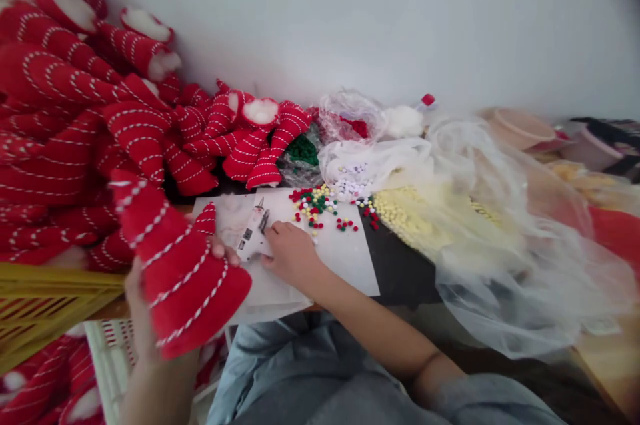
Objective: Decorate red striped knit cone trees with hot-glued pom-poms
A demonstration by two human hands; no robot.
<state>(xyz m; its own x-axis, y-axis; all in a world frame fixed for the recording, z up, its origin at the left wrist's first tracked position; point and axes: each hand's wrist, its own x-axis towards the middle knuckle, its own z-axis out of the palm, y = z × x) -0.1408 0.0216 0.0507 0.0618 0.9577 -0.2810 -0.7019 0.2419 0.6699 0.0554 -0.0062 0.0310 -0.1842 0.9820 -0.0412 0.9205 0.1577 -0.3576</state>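
Observation:
My left hand (137, 295) is closed around a red cone-shaped stuffed hat (183, 272) with white twisted-cord stripes, held up at the left above the table's front edge. Its fingertips show at the cone's right side; the rest of the grip is behind the fabric. My right hand (293, 252) has its fingers curled at the side of a white glue gun (249, 236), whose nozzle points away from me. Beneath the gun are white paper sheets (345, 258). Small red, green, yellow and white pompoms (315, 202) lie scattered just beyond my right hand.
Striped red cones (135, 135) are heaped at the left against the wall. A yellow crate (60, 292) and a white basket (107, 358) stand at lower left. At the right spread a clear bag (525, 278) and yellow pompoms (405, 215). Pink bowls (517, 126) sit behind.

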